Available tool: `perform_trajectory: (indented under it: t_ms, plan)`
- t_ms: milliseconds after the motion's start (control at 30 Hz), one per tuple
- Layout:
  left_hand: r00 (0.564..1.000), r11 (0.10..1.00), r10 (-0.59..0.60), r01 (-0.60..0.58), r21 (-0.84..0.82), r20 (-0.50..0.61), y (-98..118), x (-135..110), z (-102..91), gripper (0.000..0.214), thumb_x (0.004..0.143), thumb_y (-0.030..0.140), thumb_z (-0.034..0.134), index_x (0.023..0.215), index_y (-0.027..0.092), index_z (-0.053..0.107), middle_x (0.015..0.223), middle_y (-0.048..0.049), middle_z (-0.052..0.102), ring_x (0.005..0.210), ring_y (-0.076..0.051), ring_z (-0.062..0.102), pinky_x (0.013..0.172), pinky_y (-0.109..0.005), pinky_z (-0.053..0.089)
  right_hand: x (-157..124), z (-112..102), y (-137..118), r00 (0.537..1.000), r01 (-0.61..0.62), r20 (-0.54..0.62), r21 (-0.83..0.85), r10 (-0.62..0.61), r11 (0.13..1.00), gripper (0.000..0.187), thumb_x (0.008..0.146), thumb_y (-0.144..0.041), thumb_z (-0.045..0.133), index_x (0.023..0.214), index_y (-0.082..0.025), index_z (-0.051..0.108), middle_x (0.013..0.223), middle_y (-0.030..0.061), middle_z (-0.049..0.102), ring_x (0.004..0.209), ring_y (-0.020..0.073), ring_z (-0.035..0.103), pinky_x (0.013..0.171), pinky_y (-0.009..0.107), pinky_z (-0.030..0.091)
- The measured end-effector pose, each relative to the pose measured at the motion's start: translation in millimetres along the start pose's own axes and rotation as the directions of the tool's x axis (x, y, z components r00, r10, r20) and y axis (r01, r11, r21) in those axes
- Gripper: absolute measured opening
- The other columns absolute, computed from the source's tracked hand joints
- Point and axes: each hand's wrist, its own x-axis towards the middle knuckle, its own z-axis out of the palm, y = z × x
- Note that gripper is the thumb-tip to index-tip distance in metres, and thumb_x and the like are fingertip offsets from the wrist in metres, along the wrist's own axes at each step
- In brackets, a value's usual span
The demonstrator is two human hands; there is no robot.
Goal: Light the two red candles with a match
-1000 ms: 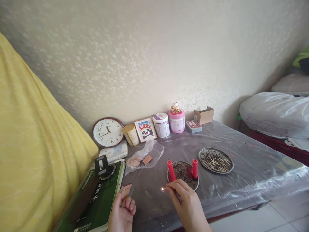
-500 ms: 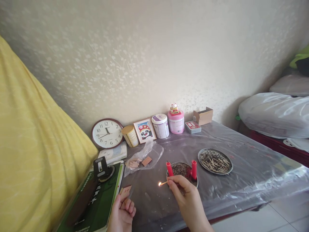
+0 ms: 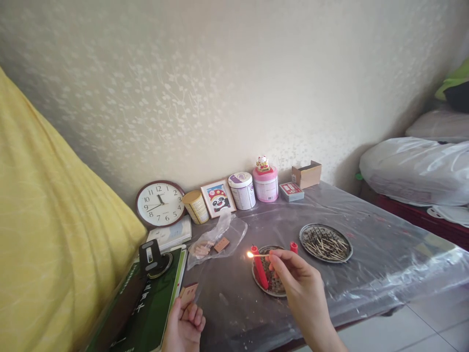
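Observation:
My right hand pinches a burning match, its flame right at the top of the left red candle. That candle leans in a round metal dish of burnt bits. A second red candle stands at the dish's far side, mostly hidden behind my fingers. My left hand is closed on a small matchbox near the table's front edge.
A second metal dish holds several used matches. A clear plastic bag with matchboxes lies on the plastic-covered table. A green book, clock, tins, framed picture and small boxes line the wall. Yellow fabric bulges at left.
My right hand has risen and moved right, carrying the lit match from beside the dish up to the left candle's top. The flame has grown. My left hand stays put.

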Motion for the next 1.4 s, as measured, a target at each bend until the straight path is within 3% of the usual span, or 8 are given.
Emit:
perform_trajectory:
  t_ms: [233, 433, 800, 1400]
  plan:
    - [1.0, 1.0, -0.007, 0.007, 0.004, -0.001, 1, -1, -0.2, 0.037, 0.059, 0.046, 0.076, 0.055, 0.02, 0.05, 0.046, 0.0069, 0.036, 0.043, -0.008, 0.033, 0.04, -0.022, 0.028, 13, -6, -1, 0.995, 0.022, -0.097, -0.045, -0.027, 0.999, 0.029, 0.069, -0.045, 0.073, 0.077, -0.017, 0.071, 0.063, 0.0024, 0.065, 0.061, 0.015, 0.058, 0.057, 0.024, 0.048]
    - [1.0, 1.0, -0.023, 0.023, 0.0, -0.004, 0, 1, -0.4, 0.038, 0.058, 0.046, 0.077, 0.054, 0.019, 0.05, 0.047, 0.0063, 0.038, 0.044, -0.008, 0.034, 0.041, -0.022, 0.029, 17, 0, -1, 0.995, 0.019, -0.093, -0.043, -0.023, 0.999, 0.031, 0.069, -0.045, 0.072, 0.079, -0.016, 0.071, 0.064, 0.0024, 0.063, 0.06, 0.0155, 0.056, 0.057, 0.026, 0.047]
    - [1.0, 1.0, -0.014, 0.014, -0.004, -0.012, 1, 1, 0.8, 0.038, 0.057, 0.047, 0.077, 0.054, 0.02, 0.051, 0.046, 0.0063, 0.038, 0.044, -0.009, 0.034, 0.041, -0.022, 0.029, 11, 9, -1, 0.992, -0.082, -0.089, 0.087, 0.089, 0.993, 0.03, 0.063, -0.043, 0.077, 0.076, -0.016, 0.071, 0.058, -0.0008, 0.062, 0.053, 0.0112, 0.054, 0.049, 0.021, 0.046]
    - [0.999, 1.0, -0.018, 0.019, 0.003, -0.028, 2, 1, -0.7, 0.036, 0.057, 0.047, 0.077, 0.057, 0.019, 0.054, 0.046, 0.0062, 0.039, 0.044, -0.009, 0.034, 0.041, -0.022, 0.03, 14, 5, -2, 0.994, -0.051, -0.102, -0.008, 0.05, 0.999, 0.028, 0.066, -0.042, 0.074, 0.077, -0.016, 0.072, 0.062, 0.0021, 0.065, 0.058, 0.0145, 0.059, 0.053, 0.023, 0.049]
